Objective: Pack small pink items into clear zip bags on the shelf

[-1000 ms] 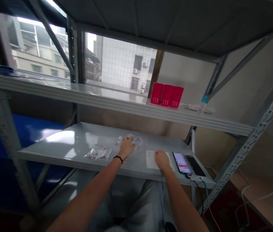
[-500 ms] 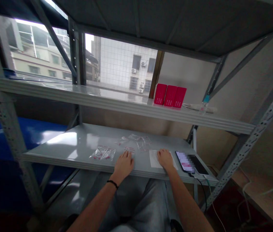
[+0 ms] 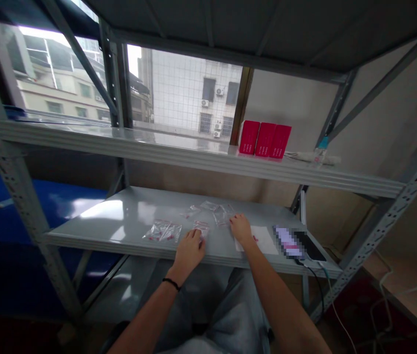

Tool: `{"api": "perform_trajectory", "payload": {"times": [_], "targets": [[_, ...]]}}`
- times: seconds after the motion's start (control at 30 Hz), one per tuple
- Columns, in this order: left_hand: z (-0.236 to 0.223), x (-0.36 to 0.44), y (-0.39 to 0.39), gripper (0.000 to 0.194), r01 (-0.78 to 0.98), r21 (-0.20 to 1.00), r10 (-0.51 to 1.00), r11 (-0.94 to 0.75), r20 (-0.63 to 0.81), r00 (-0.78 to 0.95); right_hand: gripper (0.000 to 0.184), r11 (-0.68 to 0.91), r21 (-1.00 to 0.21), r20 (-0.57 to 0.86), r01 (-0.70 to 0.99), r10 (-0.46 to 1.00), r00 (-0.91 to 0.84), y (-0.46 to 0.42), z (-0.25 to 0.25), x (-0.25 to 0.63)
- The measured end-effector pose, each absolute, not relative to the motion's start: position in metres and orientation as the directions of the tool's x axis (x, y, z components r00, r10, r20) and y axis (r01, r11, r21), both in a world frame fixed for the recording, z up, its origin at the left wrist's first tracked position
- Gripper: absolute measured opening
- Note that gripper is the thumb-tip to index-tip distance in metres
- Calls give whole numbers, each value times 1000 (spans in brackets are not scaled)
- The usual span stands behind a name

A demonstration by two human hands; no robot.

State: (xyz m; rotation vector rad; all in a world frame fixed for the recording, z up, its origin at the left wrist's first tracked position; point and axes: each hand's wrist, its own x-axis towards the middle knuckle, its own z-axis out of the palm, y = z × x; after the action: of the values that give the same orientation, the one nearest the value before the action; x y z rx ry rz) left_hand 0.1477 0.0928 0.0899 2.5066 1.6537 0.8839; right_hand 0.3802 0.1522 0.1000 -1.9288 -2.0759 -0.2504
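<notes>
My left hand rests near the front edge of the grey shelf, fingers curled on the lower end of a small clear zip bag. My right hand is at the left part of a white paper sheet, its fingers drawn together; whatever they hold, if anything, is hidden. A small red piece lies on the sheet beside the right wrist. Left of my left hand are clear bags with small red pieces. Behind the hands lie flat clear zip bags and a small bag.
A phone with a lit, blurred screen and a dark flat device lie at the right, with cables running off the front edge. Above, an upper shelf holds red boxes and a small blue-capped bottle. Metal posts frame the sides.
My right hand has moved left across the white sheet, uncovering the small red piece. My left hand stays at the small bag, with more of it showing. The view has shifted slightly.
</notes>
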Motion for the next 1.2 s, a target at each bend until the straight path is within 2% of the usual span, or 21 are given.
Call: {"api": "perform_trajectory", "payload": {"times": [0.1, 0.27, 0.4, 0.47, 0.53, 0.6, 0.67, 0.77, 0.9, 0.97, 1.03, 1.13, 1.2], "targets": [[91, 145, 93, 12, 833, 344, 856, -433, 447, 260, 37, 68, -129, 359, 989, 933, -18, 156, 97, 374], [95, 144, 98, 17, 796, 427, 849, -429, 491, 194, 35, 136, -252, 378, 958, 925, -32, 152, 101, 364], [108, 140, 94, 20, 733, 519, 821, -439, 563, 94, 49, 183, -367, 437, 912, 900, -5, 128, 115, 357], [117, 136, 84, 19, 578, 659, 830, -481, 555, 58, 54, 288, -452, 473, 845, 880, -47, 105, 125, 350], [124, 131, 70, 19, 286, 826, 871, -485, 485, 79, 52, 471, -594, 502, 652, 851, -157, 77, 133, 339], [127, 124, 52, 22, 47, 909, 903, -415, 405, 143, 38, 563, -716, 505, 411, 826, -252, 47, 137, 326], [125, 116, 36, 22, 20, 926, 910, -377, 366, 192, 20, 551, -771, 488, 321, 834, -258, 21, 132, 314], [112, 106, 22, 18, 114, 902, 888, -417, 378, 260, 20, 448, -842, 424, 298, 894, -146, -7, 108, 302], [94, 112, 36, 22, 311, 799, 845, -514, 411, 342, 22, 227, -965, 233, 129, 972, 39, -23, 66, 302], [88, 123, 54, 28, 456, 688, 825, -565, 470, 314, 30, 163, -986, 166, 32, 981, 101, -26, 53, 307], [83, 135, 73, 36, 626, 524, 803, -577, 506, 316, 38, 128, -991, 122, -36, 983, 138, -28, 47, 314], [78, 148, 95, 40, 783, 308, 810, -541, 443, 385, 43, 103, -992, 89, -75, 982, 167, -30, 43, 324], [76, 150, 100, 40, 807, 255, 813, -533, 417, 405, 43, 99, -992, 81, -82, 977, 196, -32, 43, 329]]}}
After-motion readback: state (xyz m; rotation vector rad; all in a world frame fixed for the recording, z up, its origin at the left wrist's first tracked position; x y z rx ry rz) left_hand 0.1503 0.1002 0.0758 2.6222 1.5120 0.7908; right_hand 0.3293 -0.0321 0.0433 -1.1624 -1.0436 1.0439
